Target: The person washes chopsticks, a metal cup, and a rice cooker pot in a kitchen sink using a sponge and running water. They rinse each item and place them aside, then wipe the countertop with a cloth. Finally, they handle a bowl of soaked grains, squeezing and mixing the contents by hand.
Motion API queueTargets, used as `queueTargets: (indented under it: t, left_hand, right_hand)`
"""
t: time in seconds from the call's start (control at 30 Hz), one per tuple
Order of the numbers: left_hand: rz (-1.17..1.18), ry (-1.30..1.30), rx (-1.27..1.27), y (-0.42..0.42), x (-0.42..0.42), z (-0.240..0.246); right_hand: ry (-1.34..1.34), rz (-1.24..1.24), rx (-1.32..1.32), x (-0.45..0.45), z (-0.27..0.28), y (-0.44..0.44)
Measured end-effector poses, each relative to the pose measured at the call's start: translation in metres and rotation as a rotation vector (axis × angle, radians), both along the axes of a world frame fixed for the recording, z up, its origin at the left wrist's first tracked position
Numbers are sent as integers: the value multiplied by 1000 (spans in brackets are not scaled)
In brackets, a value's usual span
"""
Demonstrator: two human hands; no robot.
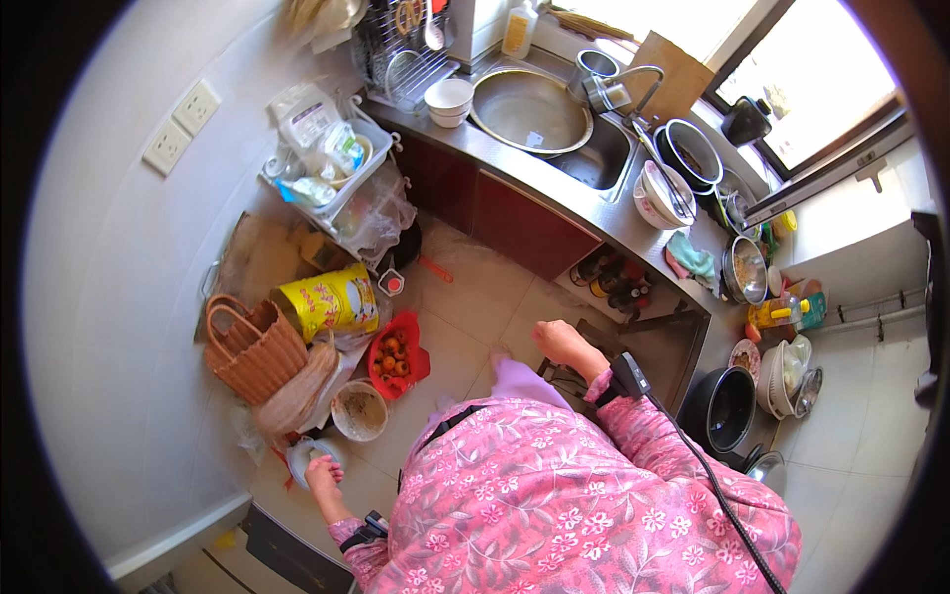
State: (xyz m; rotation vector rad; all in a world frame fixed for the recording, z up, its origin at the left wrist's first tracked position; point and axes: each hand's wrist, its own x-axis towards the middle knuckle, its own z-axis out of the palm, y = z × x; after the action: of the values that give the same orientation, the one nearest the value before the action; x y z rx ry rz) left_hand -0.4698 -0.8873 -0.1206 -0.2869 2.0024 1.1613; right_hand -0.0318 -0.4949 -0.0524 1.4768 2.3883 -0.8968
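Observation:
My left hand (pixel 324 475), with curled fingers, is low on the left over a pale round tub (pixel 298 469) on the floor. Whether it touches the tub or holds anything is hard to tell. Close by stands a white bucket (pixel 360 410) with dark residue inside. My right hand (pixel 562 344) forms a loose fist above the floor, in front of the counter's open lower bay, and nothing shows in it. Between my hands and the wall, a red bag (pixel 415 364) holds several orange-red round fruits (pixel 389 358).
A woven basket (pixel 256 353) and a yellow printed sack (pixel 330 301) lie by the left wall, below a white rack (pixel 356 174). Along the counter (pixel 512 182) are a large metal basin (pixel 531 111), stacked bowls (pixel 663 194) and a black pot (pixel 720 408).

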Motion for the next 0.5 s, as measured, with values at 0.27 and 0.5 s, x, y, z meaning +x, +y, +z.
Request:
queueTargets:
  t: [0.27,0.5]
  left_hand:
    - [-175,-16,-6,96,30,7]
    - [-264,-45,29,169,52,9]
  right_hand:
    - [48,-130,-10,46,-10,39]
    - [36,-168,-3,94,-25,75]
